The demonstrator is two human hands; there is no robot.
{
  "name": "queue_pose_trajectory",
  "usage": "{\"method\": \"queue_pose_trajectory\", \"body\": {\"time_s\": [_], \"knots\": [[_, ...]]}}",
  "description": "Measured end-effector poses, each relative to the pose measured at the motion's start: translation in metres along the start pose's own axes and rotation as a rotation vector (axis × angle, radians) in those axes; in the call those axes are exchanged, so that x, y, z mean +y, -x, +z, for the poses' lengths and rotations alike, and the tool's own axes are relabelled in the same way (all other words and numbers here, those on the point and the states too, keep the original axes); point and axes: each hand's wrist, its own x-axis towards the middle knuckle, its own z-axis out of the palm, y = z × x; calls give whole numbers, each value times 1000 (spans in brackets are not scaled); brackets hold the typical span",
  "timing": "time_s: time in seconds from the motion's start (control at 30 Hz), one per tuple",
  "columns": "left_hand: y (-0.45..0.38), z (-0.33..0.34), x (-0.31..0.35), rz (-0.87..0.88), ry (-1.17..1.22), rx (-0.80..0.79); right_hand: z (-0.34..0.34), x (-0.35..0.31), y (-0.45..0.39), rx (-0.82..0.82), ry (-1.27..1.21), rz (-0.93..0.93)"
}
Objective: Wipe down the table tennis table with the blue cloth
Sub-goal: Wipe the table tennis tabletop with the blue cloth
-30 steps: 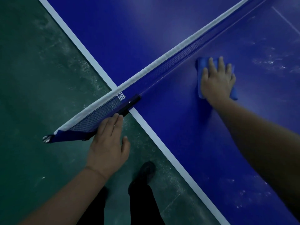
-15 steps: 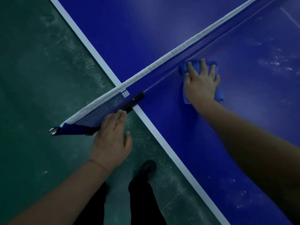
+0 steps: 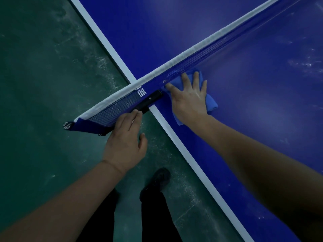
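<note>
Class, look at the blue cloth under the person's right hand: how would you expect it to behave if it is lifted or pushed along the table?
The blue cloth bunches in folds beside the right hand, so it is probably soft and would droop if lifted. It looks thin, so likely light. Under flat fingers on the smooth table, it probably slides easily, though its edges may ruck.

A dark green floor [image 3: 43, 84] fills the left side, scuffed with pale dusty marks that thicken near the white side edge of the playing surface. A net [image 3: 188, 62] with a white top band runs diagonally from the upper right corner down past that side edge, its mesh ending at a black clamp bracket [image 3: 148, 102] and a blue end post with a metal fitting [image 3: 67, 125] hanging over the floor. Below, dark trouser legs [image 3: 157, 215] and a black shoe [image 3: 160, 177] stand on the floor beside the edge.
</note>
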Motion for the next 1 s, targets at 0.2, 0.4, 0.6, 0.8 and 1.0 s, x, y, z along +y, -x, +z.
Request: {"method": "queue_pose_trajectory", "body": {"time_s": [0.2, 0.4, 0.6, 0.8, 1.0], "knots": [[-1, -5, 1, 8, 9, -5, -4, 7, 10, -35, 6, -121], [-1, -10, 3, -9, 1, -55, -1, -2, 48, 7, 14, -77], [-1, -14, 3, -16, -16, -74, 12, -29, 68, -6, 27, -181], [0, -15, 5, -30, -4, -82, 9, -29, 56, 68, 15, 175], [-1, -16, 4, -24, -10, -88, 12, -26, 71, -15, 51, -181]]}}
